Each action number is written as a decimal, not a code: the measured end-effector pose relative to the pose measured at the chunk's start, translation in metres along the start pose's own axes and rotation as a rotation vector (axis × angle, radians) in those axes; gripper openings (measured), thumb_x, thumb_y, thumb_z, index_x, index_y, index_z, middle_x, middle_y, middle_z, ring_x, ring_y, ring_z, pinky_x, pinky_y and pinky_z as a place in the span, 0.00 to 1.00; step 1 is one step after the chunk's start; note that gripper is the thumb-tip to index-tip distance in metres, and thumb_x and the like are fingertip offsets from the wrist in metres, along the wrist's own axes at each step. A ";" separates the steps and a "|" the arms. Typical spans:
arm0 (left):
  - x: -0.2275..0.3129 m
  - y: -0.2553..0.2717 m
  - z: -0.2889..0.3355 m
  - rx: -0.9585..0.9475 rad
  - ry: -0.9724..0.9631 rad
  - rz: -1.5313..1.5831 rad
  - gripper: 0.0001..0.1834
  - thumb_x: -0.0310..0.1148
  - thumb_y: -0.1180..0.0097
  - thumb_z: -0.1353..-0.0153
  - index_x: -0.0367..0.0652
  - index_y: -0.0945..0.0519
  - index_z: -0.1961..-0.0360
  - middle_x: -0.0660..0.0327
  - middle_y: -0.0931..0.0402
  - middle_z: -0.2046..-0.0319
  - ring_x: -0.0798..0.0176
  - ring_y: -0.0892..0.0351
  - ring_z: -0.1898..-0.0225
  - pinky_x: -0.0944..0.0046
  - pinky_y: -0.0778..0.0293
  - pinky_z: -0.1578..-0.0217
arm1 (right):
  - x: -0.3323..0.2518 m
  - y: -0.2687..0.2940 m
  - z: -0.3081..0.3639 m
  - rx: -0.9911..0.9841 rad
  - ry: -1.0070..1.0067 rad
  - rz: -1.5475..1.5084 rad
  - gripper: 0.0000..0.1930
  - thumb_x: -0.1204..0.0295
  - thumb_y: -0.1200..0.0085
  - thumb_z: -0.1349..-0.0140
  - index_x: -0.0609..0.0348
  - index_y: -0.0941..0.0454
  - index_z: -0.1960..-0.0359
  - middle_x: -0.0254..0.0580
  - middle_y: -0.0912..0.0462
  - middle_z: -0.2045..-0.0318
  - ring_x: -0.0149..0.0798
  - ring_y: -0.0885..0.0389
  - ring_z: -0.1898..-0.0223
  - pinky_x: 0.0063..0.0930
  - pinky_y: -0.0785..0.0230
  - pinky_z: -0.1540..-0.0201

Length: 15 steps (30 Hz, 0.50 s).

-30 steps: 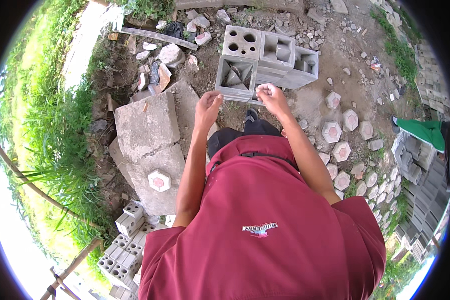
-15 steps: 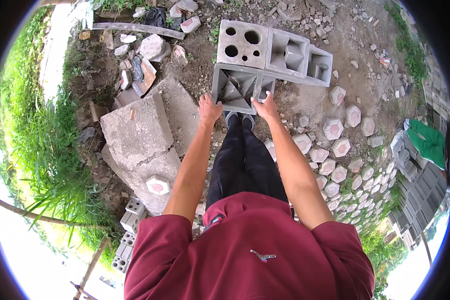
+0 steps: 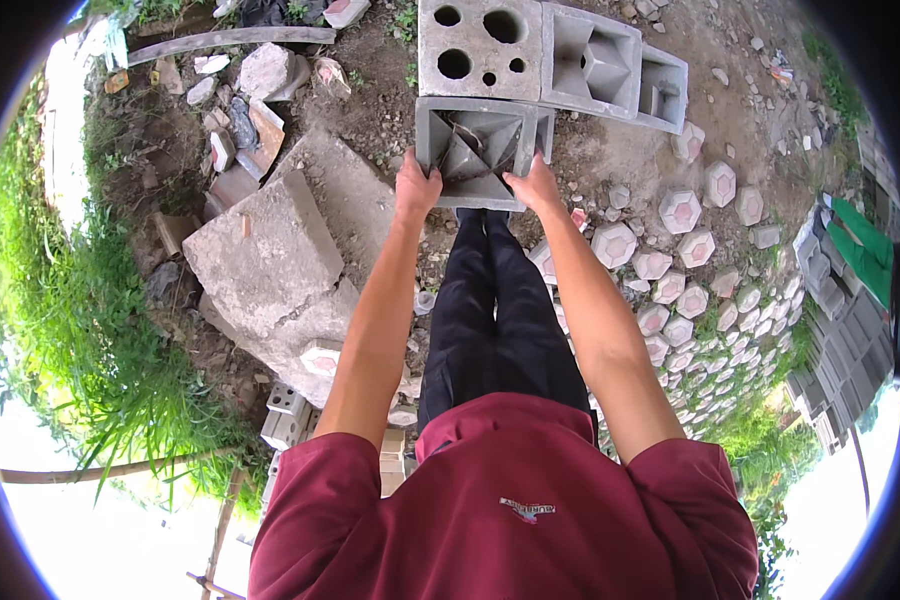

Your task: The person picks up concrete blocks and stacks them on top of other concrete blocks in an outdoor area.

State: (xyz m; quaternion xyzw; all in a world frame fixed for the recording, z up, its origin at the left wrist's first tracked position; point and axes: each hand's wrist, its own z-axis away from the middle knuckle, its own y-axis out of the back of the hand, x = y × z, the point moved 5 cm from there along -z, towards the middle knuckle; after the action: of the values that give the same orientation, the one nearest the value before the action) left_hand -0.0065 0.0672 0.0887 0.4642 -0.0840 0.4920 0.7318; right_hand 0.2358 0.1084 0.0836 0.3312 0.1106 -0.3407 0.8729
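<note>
Grips, with curled fingers, a grey, square-faced, hollowed concrete block (image 3: pixel 463 160) centred between left hand (image 3: pixel 416 187) and right hand (image 3: pixel 537 186), equally near both.

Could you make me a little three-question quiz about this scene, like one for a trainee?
1. How many round holes show on top of the holed block?

2. True or false: the left hand and the right hand are on the same side of the hollow block.

3. What lies scattered over the ground at the person's right?
A) buckets
B) six-sided stones
C) shovels

Key: 1. Five. 2. False; they are on opposite sides. 3. B.
</note>
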 end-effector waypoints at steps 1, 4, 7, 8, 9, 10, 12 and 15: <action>0.005 0.000 0.000 -0.051 0.072 0.054 0.32 0.29 0.44 0.48 0.31 0.35 0.41 0.38 0.25 0.50 0.42 0.27 0.44 0.53 0.32 0.44 | 0.005 0.000 -0.005 0.007 -0.006 -0.001 0.46 0.59 0.34 0.50 0.65 0.45 0.34 0.65 0.28 0.44 0.57 0.28 0.41 0.40 0.36 0.39; -0.005 0.000 -0.016 0.060 0.055 0.143 0.33 0.23 0.50 0.52 0.31 0.35 0.41 0.38 0.23 0.55 0.43 0.22 0.51 0.55 0.29 0.48 | 0.003 0.001 -0.017 0.043 0.047 -0.061 0.45 0.65 0.34 0.53 0.48 0.44 0.32 0.61 0.24 0.47 0.57 0.25 0.45 0.41 0.33 0.41; 0.006 -0.003 -0.014 -0.254 -0.076 0.580 0.34 0.23 0.52 0.55 0.30 0.35 0.41 0.43 0.22 0.57 0.50 0.22 0.52 0.61 0.30 0.48 | 0.004 0.002 -0.005 0.028 0.046 -0.109 0.44 0.67 0.34 0.55 0.48 0.41 0.33 0.60 0.23 0.47 0.55 0.24 0.45 0.39 0.33 0.41; 0.004 -0.003 -0.014 -0.218 -0.068 0.529 0.33 0.22 0.53 0.56 0.30 0.33 0.42 0.46 0.22 0.57 0.53 0.24 0.51 0.63 0.32 0.48 | 0.005 0.000 0.003 -0.035 0.015 -0.135 0.42 0.70 0.35 0.53 0.55 0.40 0.34 0.57 0.23 0.47 0.52 0.24 0.45 0.37 0.34 0.41; -0.015 0.000 -0.015 -0.145 -0.042 0.401 0.33 0.22 0.52 0.56 0.30 0.33 0.42 0.44 0.23 0.54 0.52 0.25 0.48 0.61 0.32 0.46 | -0.012 0.006 0.000 -0.091 0.016 -0.156 0.40 0.73 0.35 0.52 0.61 0.39 0.35 0.55 0.23 0.47 0.49 0.24 0.45 0.35 0.34 0.41; -0.011 -0.003 -0.017 -0.158 -0.075 0.363 0.34 0.23 0.51 0.55 0.30 0.34 0.41 0.44 0.23 0.53 0.51 0.25 0.47 0.61 0.32 0.46 | -0.001 0.006 -0.002 -0.015 0.126 -0.175 0.38 0.76 0.36 0.52 0.62 0.37 0.37 0.54 0.23 0.48 0.48 0.24 0.45 0.36 0.34 0.42; -0.009 0.012 0.018 -0.181 -0.036 0.332 0.35 0.23 0.49 0.54 0.30 0.35 0.40 0.43 0.23 0.52 0.50 0.25 0.45 0.60 0.33 0.44 | -0.010 0.015 0.037 -0.030 0.102 -0.133 0.36 0.76 0.38 0.51 0.64 0.37 0.38 0.57 0.23 0.48 0.51 0.24 0.46 0.38 0.32 0.44; 0.019 0.054 0.073 -0.238 -0.198 0.357 0.39 0.28 0.43 0.51 0.31 0.38 0.36 0.43 0.25 0.49 0.49 0.28 0.43 0.60 0.35 0.41 | -0.021 0.047 0.120 0.071 0.231 -0.203 0.38 0.73 0.40 0.52 0.63 0.40 0.36 0.62 0.23 0.49 0.55 0.23 0.46 0.39 0.32 0.44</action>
State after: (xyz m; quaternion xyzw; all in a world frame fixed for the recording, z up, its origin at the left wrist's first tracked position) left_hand -0.0150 0.0284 0.1726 0.3983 -0.2935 0.5524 0.6709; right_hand 0.2471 0.0668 0.2065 0.3858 0.2313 -0.3903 0.8033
